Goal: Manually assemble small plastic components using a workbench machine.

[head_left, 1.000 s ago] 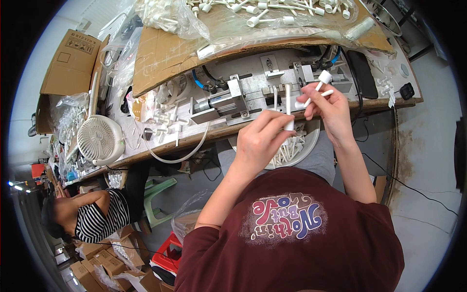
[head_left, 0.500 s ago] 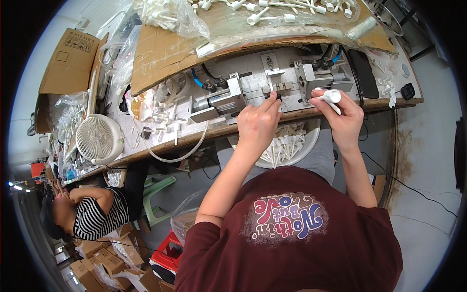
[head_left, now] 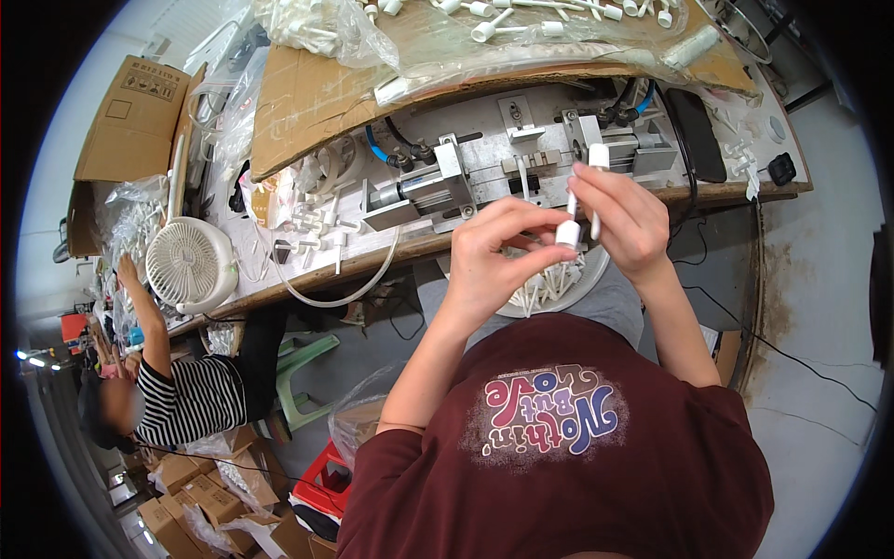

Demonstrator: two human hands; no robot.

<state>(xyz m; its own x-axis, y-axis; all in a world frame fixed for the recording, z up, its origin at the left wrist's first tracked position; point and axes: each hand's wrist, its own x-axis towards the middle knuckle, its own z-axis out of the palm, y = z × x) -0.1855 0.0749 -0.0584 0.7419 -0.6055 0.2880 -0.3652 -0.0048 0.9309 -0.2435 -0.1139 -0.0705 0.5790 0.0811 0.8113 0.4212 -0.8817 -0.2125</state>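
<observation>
My left hand (head_left: 494,253) pinches a white plastic cap (head_left: 567,233) between thumb and fingers, with a thin white stem rising from it toward my right fingertips. In my right hand (head_left: 629,222) is a second white capped stick (head_left: 599,156), cap upward. Whether the right fingertips also touch the first stem I cannot tell. Just beyond the hands is a metal clamping fixture (head_left: 484,186) with a cylinder block on each side. A white stem (head_left: 523,179) stands at its middle holder. Below my hands, a bowl (head_left: 605,270) of white capped sticks rests on my lap, partly hidden.
Cardboard (head_left: 317,112) with plastic film and more white sticks covers the table's far side. A white fan (head_left: 189,265), loose white parts (head_left: 321,233) and clear tubing lie left. A black phone-like slab (head_left: 697,140) is right. Another person (head_left: 191,401) sits at far left.
My left hand has left the fixture, come back toward me and now pinches a capped stick. My right hand has moved left to meet it. The other person's arm has stretched toward the table.
</observation>
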